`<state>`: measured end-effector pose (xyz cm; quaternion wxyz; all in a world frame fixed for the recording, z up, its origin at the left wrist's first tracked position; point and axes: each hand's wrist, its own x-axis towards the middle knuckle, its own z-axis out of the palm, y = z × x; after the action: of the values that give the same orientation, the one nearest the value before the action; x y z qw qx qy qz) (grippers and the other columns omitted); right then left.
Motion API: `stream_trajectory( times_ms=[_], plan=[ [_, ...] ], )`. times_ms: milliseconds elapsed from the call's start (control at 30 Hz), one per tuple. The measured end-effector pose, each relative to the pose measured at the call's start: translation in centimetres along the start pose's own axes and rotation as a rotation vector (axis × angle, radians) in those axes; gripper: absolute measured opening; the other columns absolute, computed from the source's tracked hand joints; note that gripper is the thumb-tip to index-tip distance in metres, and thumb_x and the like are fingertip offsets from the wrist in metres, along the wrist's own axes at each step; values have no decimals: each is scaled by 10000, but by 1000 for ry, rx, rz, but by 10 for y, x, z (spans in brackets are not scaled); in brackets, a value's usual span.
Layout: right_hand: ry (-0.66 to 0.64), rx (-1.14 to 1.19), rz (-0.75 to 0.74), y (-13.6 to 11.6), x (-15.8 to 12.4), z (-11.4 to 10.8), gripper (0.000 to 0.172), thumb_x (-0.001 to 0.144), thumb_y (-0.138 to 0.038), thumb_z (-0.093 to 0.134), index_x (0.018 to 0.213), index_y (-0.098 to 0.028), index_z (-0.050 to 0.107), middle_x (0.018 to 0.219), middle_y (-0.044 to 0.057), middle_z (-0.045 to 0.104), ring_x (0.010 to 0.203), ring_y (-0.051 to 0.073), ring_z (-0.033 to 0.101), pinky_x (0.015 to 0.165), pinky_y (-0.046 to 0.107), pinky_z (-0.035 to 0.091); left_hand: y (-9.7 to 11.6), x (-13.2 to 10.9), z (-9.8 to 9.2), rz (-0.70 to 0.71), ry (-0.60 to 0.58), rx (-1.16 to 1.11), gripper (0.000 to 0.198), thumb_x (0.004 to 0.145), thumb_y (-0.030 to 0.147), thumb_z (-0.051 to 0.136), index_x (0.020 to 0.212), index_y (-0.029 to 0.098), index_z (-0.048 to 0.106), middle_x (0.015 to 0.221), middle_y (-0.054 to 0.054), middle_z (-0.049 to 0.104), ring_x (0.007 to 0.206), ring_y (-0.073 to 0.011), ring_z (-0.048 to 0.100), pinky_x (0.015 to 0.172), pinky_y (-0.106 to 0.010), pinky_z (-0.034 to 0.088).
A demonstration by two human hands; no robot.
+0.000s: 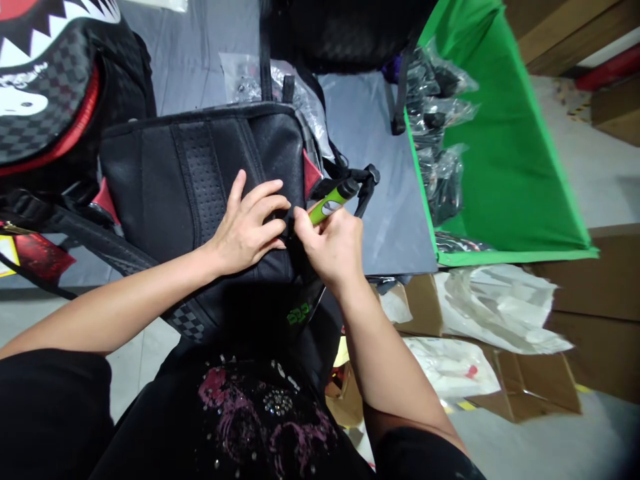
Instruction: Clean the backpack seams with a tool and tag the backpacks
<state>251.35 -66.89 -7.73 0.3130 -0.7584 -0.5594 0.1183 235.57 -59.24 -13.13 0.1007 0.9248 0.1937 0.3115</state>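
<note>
A black backpack (200, 173) lies on the grey table (390, 220) in front of me, its back panel up. My left hand (247, 227) rests on the lower right part of the bag, fingers curled and pressing the fabric. My right hand (333, 247) is closed round a green tool with a black tip (333, 200), which points up and to the right. The fingertips of both hands meet at the bag's edge. A black strap with a buckle (367, 183) sticks out beside the tool.
A second backpack with a shark-mouth print (45, 80) lies at the upper left. A green bin (500, 147) holding clear bags of black parts (437, 133) stands to the right. Cardboard boxes (530, 380) and plastic wrappers (495, 307) lie on the floor at lower right.
</note>
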Motion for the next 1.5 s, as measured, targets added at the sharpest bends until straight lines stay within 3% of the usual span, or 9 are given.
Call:
stream_trajectory(
  times_ms=[200, 433, 633, 833, 1067, 1300, 1500],
  plan=[
    [-51, 7, -20, -1, 2, -1, 286, 865, -384, 572, 654, -191, 570, 502, -26, 516, 463, 126, 514, 522, 254, 349, -1, -1, 1, 17, 24, -5, 299, 935, 496, 500, 876, 226, 612, 1211, -30, 593, 1370, -294, 396, 1214, -618, 44],
    [28, 59, -45, 6, -3, 0, 317, 883, -414, 556, 663, -189, 592, 503, -23, 533, 461, 119, 521, 525, 245, 363, -2, -2, 2, 8, 15, -3, 306, 925, 515, 517, 879, 229, 614, 1181, -29, 600, 1340, -298, 435, 1217, -628, 37],
    [125, 146, 8, 12, -8, 1, 324, 877, -437, 565, 680, -183, 604, 533, -9, 576, 460, 117, 533, 485, 230, 373, -2, -2, 3, 65, 84, -7, 284, 936, 469, 527, 868, 208, 618, 1162, -39, 614, 1319, -274, 464, 1221, -631, 34],
    [105, 150, 2, 12, -12, 3, 348, 888, -453, 559, 676, -181, 607, 535, -9, 581, 440, 110, 521, 476, 232, 369, -2, -3, 3, 45, 64, -11, 255, 919, 460, 564, 882, 220, 641, 1151, -52, 631, 1320, -284, 469, 1204, -666, 57],
    [47, 111, -23, 9, -7, 0, 331, 891, -439, 564, 691, -182, 621, 541, -9, 595, 464, 117, 548, 504, 235, 380, -2, -4, 2, 110, 117, 44, 222, 911, 422, 591, 900, 211, 656, 1169, -65, 639, 1317, -281, 472, 1204, -659, 91],
    [26, 135, -15, 8, -6, -1, 339, 894, -434, 563, 671, -183, 609, 495, -25, 557, 428, 110, 522, 489, 233, 371, -1, -3, 2, 85, 78, 52, 246, 923, 435, 565, 899, 213, 667, 1155, -65, 646, 1315, -285, 476, 1200, -668, 83],
    [16, 120, -51, 11, -8, -1, 331, 902, -435, 549, 700, -182, 617, 576, 4, 616, 476, 120, 557, 497, 236, 384, -1, -4, 1, 79, 67, 62, 224, 906, 429, 593, 914, 218, 668, 1160, -69, 649, 1311, -293, 481, 1198, -672, 97]
  ],
)
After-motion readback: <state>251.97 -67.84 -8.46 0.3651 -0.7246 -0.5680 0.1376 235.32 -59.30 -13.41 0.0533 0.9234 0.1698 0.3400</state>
